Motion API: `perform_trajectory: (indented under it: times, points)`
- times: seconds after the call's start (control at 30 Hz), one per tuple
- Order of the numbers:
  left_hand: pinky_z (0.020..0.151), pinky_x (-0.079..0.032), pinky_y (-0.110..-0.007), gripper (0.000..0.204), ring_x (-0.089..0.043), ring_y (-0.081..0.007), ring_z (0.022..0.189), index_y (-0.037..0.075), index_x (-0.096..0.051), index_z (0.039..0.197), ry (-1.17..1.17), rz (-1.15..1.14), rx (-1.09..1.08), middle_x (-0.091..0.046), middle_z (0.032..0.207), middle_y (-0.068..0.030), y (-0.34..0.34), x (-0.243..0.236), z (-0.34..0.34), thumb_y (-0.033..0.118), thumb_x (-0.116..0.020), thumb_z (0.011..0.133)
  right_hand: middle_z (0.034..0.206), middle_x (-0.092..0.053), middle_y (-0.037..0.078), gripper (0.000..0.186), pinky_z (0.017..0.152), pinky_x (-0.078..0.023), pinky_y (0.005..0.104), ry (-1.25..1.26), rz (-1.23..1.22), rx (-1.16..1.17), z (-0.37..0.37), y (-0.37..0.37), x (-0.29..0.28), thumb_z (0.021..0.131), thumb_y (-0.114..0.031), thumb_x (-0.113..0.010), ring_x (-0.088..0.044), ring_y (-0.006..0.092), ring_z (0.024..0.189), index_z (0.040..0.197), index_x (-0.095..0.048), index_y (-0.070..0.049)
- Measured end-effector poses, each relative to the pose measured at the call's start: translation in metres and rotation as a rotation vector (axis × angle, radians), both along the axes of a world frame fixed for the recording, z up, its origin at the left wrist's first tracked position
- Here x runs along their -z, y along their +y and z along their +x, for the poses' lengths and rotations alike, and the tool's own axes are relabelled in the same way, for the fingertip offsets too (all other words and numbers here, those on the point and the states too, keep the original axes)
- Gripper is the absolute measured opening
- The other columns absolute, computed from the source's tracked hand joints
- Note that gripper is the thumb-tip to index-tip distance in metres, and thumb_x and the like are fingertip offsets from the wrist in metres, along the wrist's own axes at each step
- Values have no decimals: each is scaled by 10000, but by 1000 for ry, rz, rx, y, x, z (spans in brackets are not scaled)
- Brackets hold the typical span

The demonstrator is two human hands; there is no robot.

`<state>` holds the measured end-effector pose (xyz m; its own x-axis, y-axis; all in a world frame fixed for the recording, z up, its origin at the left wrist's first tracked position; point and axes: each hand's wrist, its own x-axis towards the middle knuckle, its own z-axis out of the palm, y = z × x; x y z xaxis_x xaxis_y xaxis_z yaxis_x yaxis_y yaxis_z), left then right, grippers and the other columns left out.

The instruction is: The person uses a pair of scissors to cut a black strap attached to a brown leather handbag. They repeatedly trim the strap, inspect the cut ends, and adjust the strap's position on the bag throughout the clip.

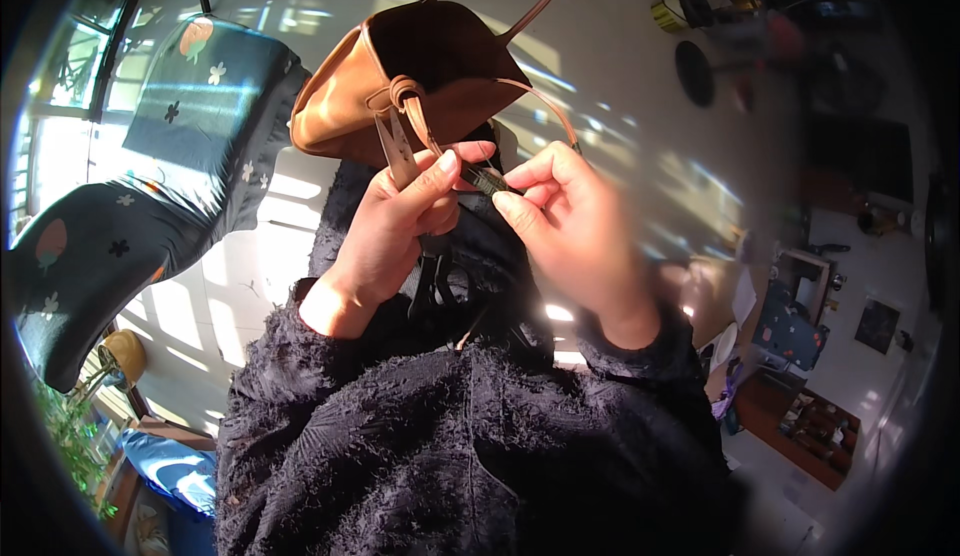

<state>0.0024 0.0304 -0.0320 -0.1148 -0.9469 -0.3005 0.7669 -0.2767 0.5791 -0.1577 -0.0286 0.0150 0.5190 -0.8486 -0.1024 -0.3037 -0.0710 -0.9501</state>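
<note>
Head view, left grip (405, 201) closed on brown strap (420, 128), right grip (570, 216) pinching dark strip (487, 182) (thumb and fingertips).

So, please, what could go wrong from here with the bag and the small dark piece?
The pointed, scissors-like tool in the left hand points toward the brown bag, so it might scratch the bag's side; whether they touch is unclear.

The small dark piece is pinched by the fingertips of the right hand, so it could slip away.
</note>
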Motion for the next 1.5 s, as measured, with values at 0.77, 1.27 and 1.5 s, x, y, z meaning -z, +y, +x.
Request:
perform_trajectory:
  times: [0.77,1.27,1.5]
  points:
    - [525,-274,-166,218,-387,-1,592,-4,-605,1023,-178,44,-86,-508,691,73,-2,-8,-6,95,-638,831,708,-559,32,253,570,-460,219,-119,-16,64,8,1,6,761,-78,-733,-542,77,618,854,-512,1]
    - [526,-259,-175,235,-346,-13,588,-5,-593,1042,-93,-3,-67,-440,680,77,-4,-8,-5,95,-615,831,717,-560,29,125,626,-411,228,21,-103,9,9,-21,6,854,-114,-620,-490,91,688,837,-641,7]
    - [525,-259,-178,228,-344,-17,579,3,-599,1031,-95,14,-82,-435,667,78,-3,-8,-5,99,-619,825,747,-582,21,63,623,-433,219,-150,61,84,14,-21,4,827,-33,-626,-520,70,697,788,-623,16]
